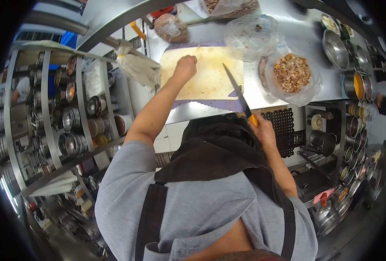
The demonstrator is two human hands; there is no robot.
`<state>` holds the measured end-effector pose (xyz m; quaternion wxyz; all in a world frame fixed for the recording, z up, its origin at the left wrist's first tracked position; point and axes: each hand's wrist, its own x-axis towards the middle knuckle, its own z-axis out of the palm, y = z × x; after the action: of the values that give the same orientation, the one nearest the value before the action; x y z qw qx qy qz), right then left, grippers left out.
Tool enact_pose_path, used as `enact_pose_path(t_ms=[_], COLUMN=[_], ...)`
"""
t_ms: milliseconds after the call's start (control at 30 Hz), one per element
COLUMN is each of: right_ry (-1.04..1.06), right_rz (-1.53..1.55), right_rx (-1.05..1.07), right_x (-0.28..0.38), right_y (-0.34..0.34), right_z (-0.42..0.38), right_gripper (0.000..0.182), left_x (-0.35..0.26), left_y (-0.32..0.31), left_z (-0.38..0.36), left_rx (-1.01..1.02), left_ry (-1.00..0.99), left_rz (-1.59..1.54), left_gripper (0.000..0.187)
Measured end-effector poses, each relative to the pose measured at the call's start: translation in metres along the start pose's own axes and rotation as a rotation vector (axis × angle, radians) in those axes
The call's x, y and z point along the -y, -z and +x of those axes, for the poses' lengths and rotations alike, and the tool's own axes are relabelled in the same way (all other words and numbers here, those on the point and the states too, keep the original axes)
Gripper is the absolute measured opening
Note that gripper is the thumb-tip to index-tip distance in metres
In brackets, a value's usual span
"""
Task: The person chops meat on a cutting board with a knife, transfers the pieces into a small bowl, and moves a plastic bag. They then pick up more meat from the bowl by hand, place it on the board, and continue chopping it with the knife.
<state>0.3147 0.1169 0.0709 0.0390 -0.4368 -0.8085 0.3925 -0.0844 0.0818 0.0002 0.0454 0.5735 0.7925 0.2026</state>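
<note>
My right hand point(264, 128) is wrapped round the yellow handle of a long kitchen knife point(236, 87). Its blade points away from me, with the tip over the right part of a white cutting board point(210, 82). Above the board's upper left part is my left hand point(186, 67), closed with the knuckles up; whatever its fingers may hold is hidden. Small crumbs and stains mark the board, which lies on a purple cloth point(227, 105). To the right, a clear plastic bag point(308, 89) stands open around chopped brown pieces point(291, 73).
A crumpled clear bag point(251, 39) overlaps the board's far right corner. Another filled bag point(171, 28) lies at the far left. A beige cloth point(136, 65) hangs beside the counter's left end. Metal bowls point(335, 50) stand at the right; shelves point(49, 108) hold several bowls at left.
</note>
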Motion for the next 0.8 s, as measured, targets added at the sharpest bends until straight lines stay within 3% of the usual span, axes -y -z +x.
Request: enact_pose_path(t_ms=[67, 133, 267, 367, 400, 467, 533, 667, 800], right_ry=[0.017, 0.051, 0.020, 0.055, 0.066, 0.086, 0.125, 0.180, 0.284], right_rz=[0.000, -0.019, -0.043, -0.062, -0.084, -0.112, -0.180, -0.219, -0.255], right_rx=[-0.033, -0.050, -0.040, -0.071, -0.065, -0.075, -0.089, -0.116, -0.157], right_x=[-0.006, -0.013, -0.014, -0.012, -0.006, -0.004, 0.001, 0.016, 0.024], right_y=[-0.002, -0.005, -0.002, -0.002, 0.002, 0.004, 0.008, 0.002, -0.020], right_z=[-0.003, -0.009, -0.011, -0.011, -0.012, -0.011, -0.004, 0.027, 0.079], right_gripper=[0.042, 0.042, 0.042, 0.043, 0.042, 0.042, 0.044, 0.048, 0.049], left_x=[-0.027, -0.091, -0.213, -0.281, -0.290, -0.289, -0.270, -0.191, -0.099], left_y=[0.015, 0.040, 0.033, 0.017, 0.007, -0.002, 0.002, 0.014, 0.024], left_z=[0.039, 0.073, 0.114, 0.125, 0.128, 0.129, 0.117, 0.067, 0.000], left_rx=[-0.051, -0.070, 0.015, 0.108, 0.177, 0.231, 0.022, 0.113, 0.087], left_ry=[0.002, -0.017, -0.197, -0.272, -0.312, -0.353, -0.410, -0.047, 0.158], left_rz=[-0.051, -0.320, -0.700, -0.763, -0.638, -0.502, -0.510, -0.714, -0.602], left_gripper=[0.011, 0.011, 0.016, 0.022, 0.026, 0.030, 0.036, 0.029, 0.025])
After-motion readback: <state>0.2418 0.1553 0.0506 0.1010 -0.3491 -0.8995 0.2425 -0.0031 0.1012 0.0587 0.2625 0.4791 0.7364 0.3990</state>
